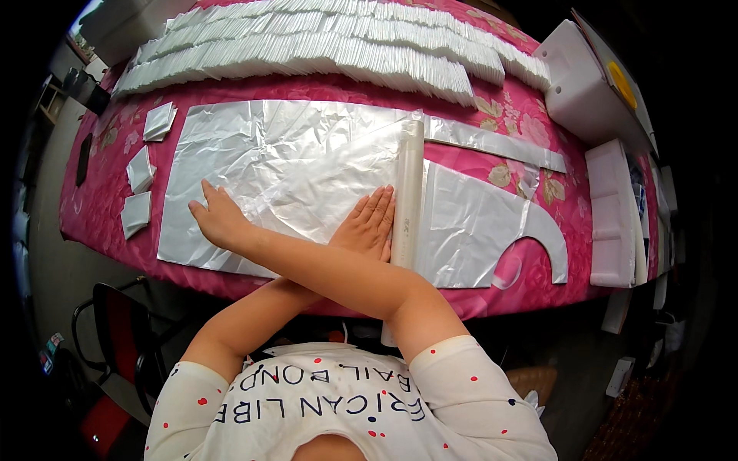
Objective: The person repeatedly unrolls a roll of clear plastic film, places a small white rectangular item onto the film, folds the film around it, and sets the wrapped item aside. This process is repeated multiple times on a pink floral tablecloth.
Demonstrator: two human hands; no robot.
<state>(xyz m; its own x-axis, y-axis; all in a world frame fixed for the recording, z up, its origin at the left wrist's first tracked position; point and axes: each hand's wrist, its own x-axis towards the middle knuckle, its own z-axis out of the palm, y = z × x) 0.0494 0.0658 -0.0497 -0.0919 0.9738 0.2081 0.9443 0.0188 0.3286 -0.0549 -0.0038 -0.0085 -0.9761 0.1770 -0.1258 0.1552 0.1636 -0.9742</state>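
My arms are crossed, the right forearm over the left. My left hand lies flat with fingers stretched out on a thin, shiny white plastic apron, its fingertips beside a long translucent tube or bar. To the left, my right hand is over the same plastic, thumb and forefinger apart, holding nothing that I can see. The bar lies across the apron from front to back. Right of it show the apron's curved, cut-out end and a long strip. My right forearm hides part of the bar.
Folded white packets stand in long rows at the back of the pink flowered tablecloth. Small folded pieces and a dark phone-like object lie at left. White foam boxes stand at right. A chair is at lower left.
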